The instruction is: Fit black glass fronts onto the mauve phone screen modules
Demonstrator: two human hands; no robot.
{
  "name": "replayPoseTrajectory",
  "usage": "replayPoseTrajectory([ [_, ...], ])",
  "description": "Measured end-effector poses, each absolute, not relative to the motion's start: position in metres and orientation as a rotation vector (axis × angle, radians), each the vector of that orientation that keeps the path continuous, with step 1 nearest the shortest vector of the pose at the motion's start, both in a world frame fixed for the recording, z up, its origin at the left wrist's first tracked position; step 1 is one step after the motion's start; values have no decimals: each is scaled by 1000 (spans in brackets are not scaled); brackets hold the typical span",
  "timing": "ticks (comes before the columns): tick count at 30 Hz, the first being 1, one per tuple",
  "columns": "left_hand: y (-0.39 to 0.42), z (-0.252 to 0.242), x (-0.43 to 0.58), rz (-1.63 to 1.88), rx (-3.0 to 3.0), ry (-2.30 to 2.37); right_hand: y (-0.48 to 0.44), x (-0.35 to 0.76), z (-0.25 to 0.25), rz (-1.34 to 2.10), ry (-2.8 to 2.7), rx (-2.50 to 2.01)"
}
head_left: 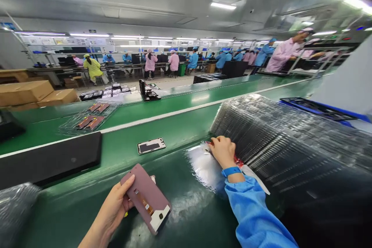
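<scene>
left hand (pixel 112 211): we grip a pink phone panel (pixel 147 198), lower centre.
right hand (pixel 223 151): we pinch a clear tray stack (pixel 276 139), right.

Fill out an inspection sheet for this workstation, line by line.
Surface: green conveyor belt, white stripe along it.
Job's things: pink phone panel in the left hand; stack of clear trays touched by the right hand.
Clutter: loose phone frame, black mat, clear tray with reddish parts, cardboard boxes.
Grippers: left hand grips the panel; right hand's fingers hidden at the stack.
Cables: nothing seen.
Surroundings: co-workers at distant benches.
</scene>
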State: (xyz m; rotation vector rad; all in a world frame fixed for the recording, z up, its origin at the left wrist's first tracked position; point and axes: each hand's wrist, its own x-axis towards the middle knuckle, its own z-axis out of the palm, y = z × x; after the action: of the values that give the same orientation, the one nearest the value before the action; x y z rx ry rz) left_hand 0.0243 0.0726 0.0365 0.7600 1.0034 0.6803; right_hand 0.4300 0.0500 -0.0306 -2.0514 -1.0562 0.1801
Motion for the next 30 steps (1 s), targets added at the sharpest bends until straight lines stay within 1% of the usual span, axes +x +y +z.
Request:
replayPoseTrajectory([
  [2,74,35,28,714,762,998,45,420,-29,264,-1083,-1952],
  [4,76,30,37,728,780,984,40,399,-28,440,-1153,-1806],
  [8,74,19,62,697,838,916,24,327,-32,1025,-1332,-1387],
  [11,69,14,79,626,952,829,15,273,-43,1382,-1311,-1114],
  [13,70,10,85,537,1064,793,14,250,-53,1787,-1037,-805],
  [15,81,3,87,472,1194,800,17,241,-61,2002,-723,-552],
  [17,104,-5,83,486,1341,863,19,240,-66,2003,-577,-466],
  [24,229,-34,38,642,1821,1266,25,257,-73,1891,-469,-388],
  [27,256,-39,16,629,1911,1328,30,260,-78,1897,-457,-383],
  [30,262,-43,-1,631,1947,1324,34,261,-80,1892,-445,-386],
])
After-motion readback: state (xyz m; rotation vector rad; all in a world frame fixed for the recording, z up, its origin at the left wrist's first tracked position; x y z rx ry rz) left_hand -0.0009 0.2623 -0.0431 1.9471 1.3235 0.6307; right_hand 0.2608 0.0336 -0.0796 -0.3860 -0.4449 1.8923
